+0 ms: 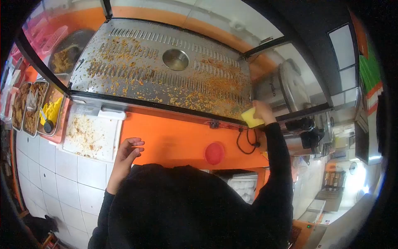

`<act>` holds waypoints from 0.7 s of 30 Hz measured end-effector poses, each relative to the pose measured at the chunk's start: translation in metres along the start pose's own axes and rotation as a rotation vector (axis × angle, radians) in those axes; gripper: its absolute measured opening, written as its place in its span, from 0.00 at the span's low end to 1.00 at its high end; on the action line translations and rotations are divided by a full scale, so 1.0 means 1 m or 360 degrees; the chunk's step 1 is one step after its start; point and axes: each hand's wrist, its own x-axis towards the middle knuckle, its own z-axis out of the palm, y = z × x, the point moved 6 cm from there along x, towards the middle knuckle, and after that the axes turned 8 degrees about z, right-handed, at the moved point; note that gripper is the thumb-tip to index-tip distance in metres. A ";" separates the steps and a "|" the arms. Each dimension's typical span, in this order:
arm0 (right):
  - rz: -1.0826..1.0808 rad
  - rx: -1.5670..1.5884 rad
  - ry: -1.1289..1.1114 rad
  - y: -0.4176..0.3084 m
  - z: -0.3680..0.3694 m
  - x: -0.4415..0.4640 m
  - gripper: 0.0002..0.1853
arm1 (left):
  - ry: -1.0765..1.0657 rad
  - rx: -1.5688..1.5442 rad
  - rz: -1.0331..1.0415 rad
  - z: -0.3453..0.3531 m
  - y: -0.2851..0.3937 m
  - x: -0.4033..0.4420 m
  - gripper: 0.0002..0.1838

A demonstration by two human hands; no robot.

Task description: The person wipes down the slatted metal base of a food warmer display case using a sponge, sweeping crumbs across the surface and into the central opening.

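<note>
At the front right corner of a slotted metal tray, my right hand grips a yellow sponge. Orange-brown crumbs are scattered over much of the tray, and a round metal bowl sits towards its back middle. My left hand hovers over the left part of the orange counter, fingers loosely bent and apart, holding nothing. Close to it lies a white cutting board strewn with crumbs.
Black frame bars surround the tray. At left stand metal pans of food, one with a yellow filling and a black-ended utensil. A red bowl and a black cable rest on the counter. A large metal pot stands at right.
</note>
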 end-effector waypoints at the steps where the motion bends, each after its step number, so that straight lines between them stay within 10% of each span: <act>1: 0.0093 -0.0004 0.0179 0.012 0.004 0.007 0.21 | -0.0001 -0.0002 0.0009 0.001 0.001 0.000 0.16; 9: -0.0131 0.0509 -0.0054 0.006 -0.023 -0.018 0.21 | -0.0008 0.0037 0.0001 0.001 0.001 0.002 0.16; 15: 0.0268 0.0245 0.0473 0.018 -0.022 -0.014 0.24 | -0.0033 0.0016 0.0002 0.000 -0.002 0.000 0.15; 17: -0.0111 0.0530 0.0240 0.018 -0.003 -0.005 0.26 | -0.0029 0.0019 0.0014 -0.002 -0.002 -0.001 0.15; 21: 0.0543 0.0094 0.0438 0.058 0.033 0.034 0.18 | -0.0059 0.0024 0.0088 -0.003 -0.006 -0.002 0.15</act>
